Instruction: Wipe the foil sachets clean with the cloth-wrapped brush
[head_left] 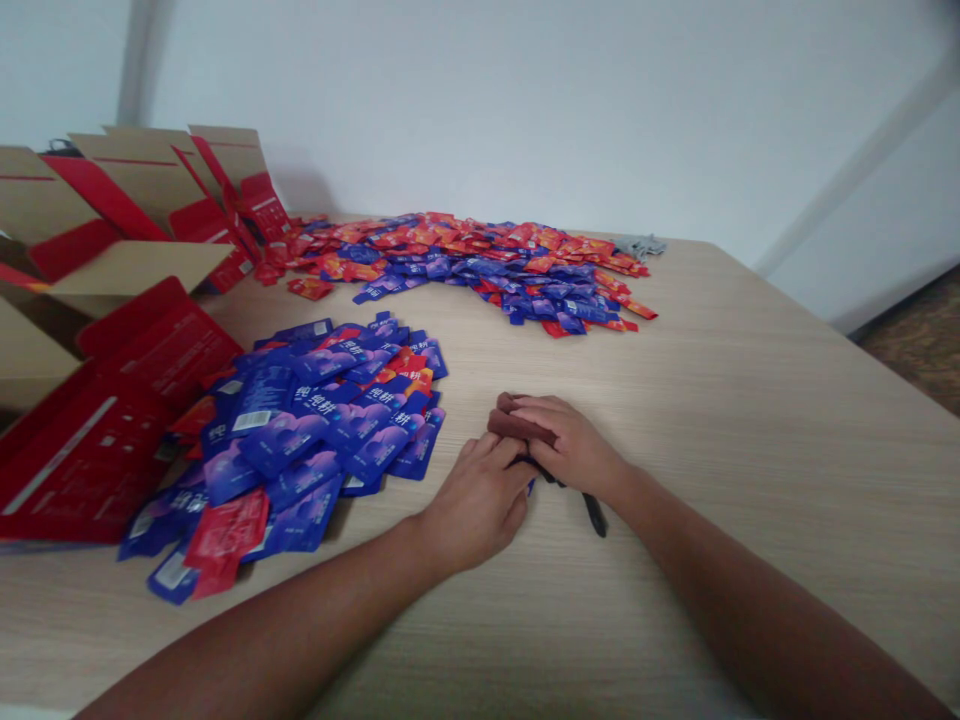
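The right hand [574,445] grips a brown cloth [516,425] over the surface [735,400]; what the left hand [476,500], just against it, holds is unclear. Nearby blue sachets [311,435] read "纯" plus a blurred character.

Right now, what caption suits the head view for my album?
Left hand and right hand meet at a brown item, beside heaped, mostly blue packets.
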